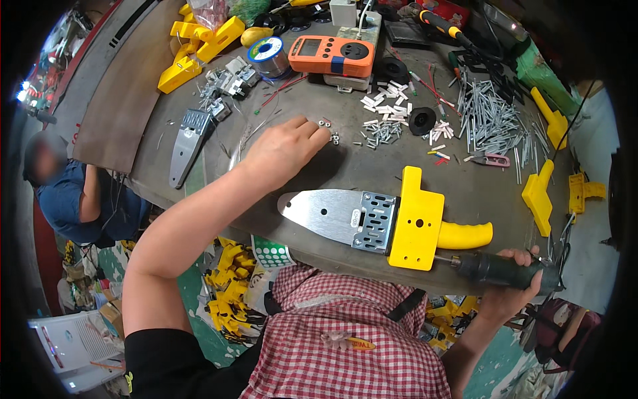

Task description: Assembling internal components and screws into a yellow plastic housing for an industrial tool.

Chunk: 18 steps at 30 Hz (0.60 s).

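Observation:
My right hand (508,289) is wrapped round a dark electric screwdriver (488,267) near the table's front edge. Its shaft points left, towards the lower edge of a yellow tool housing (417,229); whether the tip touches it I cannot tell. The housing has a yellow handle (465,235) on its right and a pointed metal plate with slots (335,216) on its left. My left hand (282,149) is over the table with its fingers pinched together, beside a few small nuts (334,138). What the fingertips hold, if anything, is hidden.
Behind lie small screws (382,133), white sleeves (389,103) and a heap of long bolts (495,113). An orange meter (332,55) and a solder spool (268,56) stand farther back. Another metal plate (188,149) and yellow housings (539,199) flank the workspace. A person (83,193) sits at left.

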Tool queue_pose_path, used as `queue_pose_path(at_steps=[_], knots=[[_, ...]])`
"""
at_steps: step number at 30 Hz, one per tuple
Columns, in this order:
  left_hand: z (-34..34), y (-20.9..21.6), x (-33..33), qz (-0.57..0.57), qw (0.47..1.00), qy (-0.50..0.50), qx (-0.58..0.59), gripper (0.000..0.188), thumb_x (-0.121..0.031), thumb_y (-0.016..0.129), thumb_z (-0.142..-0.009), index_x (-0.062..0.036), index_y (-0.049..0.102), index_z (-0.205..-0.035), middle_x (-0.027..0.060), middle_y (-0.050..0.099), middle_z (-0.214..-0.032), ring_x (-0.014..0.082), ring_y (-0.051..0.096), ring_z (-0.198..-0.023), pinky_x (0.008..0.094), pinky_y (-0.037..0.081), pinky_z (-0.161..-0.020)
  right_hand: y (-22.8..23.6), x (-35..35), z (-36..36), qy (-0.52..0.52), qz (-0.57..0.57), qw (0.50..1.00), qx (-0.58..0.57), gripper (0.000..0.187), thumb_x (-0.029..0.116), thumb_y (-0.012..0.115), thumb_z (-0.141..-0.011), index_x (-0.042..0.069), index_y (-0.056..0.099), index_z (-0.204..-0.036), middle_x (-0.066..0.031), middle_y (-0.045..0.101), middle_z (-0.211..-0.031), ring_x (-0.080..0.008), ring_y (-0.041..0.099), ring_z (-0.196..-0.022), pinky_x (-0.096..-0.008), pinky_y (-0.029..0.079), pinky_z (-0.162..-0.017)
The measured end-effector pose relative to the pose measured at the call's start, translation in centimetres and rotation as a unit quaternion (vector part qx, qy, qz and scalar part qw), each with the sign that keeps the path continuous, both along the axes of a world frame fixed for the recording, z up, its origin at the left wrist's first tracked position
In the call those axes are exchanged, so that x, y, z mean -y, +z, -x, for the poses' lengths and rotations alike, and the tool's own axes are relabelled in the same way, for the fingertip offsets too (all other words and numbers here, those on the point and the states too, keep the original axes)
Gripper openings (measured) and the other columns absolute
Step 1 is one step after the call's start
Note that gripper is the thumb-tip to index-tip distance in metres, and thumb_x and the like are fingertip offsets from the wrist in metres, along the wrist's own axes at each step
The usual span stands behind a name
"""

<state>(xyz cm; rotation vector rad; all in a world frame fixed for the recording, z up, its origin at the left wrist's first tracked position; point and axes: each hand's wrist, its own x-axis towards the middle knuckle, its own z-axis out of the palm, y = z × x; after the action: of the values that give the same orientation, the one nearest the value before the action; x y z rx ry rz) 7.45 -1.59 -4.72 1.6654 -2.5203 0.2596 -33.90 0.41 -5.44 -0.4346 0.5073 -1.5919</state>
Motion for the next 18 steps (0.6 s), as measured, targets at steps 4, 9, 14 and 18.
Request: queue_pose_path(at_steps=[4, 9, 14, 18], knots=[[0.8, -0.4, -0.3, 0.026, 0.998, 0.022, -0.052, 0.017, -0.009, 0.055, -0.076, -0.0060, 0.051, -0.092, 0.0065, 0.056, -0.084, 0.0229, 0.058, -0.084, 0.0326, 0.051, -0.067, 0.1, 0.0, 0.1, 0.002, -0.004, 1.000, -0.008, 0.037, 0.026, 0.050, -0.091, 0.006, 0.044, -0.121, -0.0027, 0.045, -0.091, -0.0160, 0.048, -0.089, -0.0354, 0.040, -0.092], [0.8, 0.0, -0.4, -0.034, 0.998, 0.033, -0.030, 0.022, -0.007, 0.054, -0.073, -0.0050, 0.052, -0.095, 0.0084, 0.056, -0.091, 0.0253, 0.057, -0.089, 0.0338, 0.050, -0.073, -0.2, 0.0, 0.6, 0.000, -0.005, 1.000, -0.009, 0.038, 0.026, 0.051, -0.090, 0.006, 0.044, -0.121, -0.0029, 0.046, -0.091, -0.0164, 0.049, -0.090, -0.0369, 0.040, -0.092], [0.6, -0.1, -1.0, -0.018, 0.999, -0.018, -0.024, 0.020, -0.005, 0.056, -0.073, -0.0057, 0.053, -0.093, 0.0075, 0.058, -0.089, 0.0254, 0.058, -0.088, 0.0348, 0.050, -0.072, -0.1, 0.0, 0.0, 0.006, -0.026, 0.999, 0.038, 0.039, 0.025, 0.053, -0.088, 0.006, 0.045, -0.121, -0.0029, 0.046, -0.091, -0.0171, 0.049, -0.090, -0.0392, 0.039, -0.093], [2.5, -0.4, -2.2, 0.020, 0.987, 0.034, -0.156, 0.021, 0.000, 0.063, -0.068, -0.0077, 0.055, -0.085, 0.0059, 0.060, -0.083, 0.0232, 0.061, -0.083, 0.0360, 0.049, -0.069, -0.7, 0.0, 0.2, -0.005, -0.025, 0.999, 0.041, 0.040, 0.024, 0.055, -0.087, 0.004, 0.045, -0.121, -0.0042, 0.046, -0.091, -0.0176, 0.049, -0.089, -0.0391, 0.038, -0.093]])
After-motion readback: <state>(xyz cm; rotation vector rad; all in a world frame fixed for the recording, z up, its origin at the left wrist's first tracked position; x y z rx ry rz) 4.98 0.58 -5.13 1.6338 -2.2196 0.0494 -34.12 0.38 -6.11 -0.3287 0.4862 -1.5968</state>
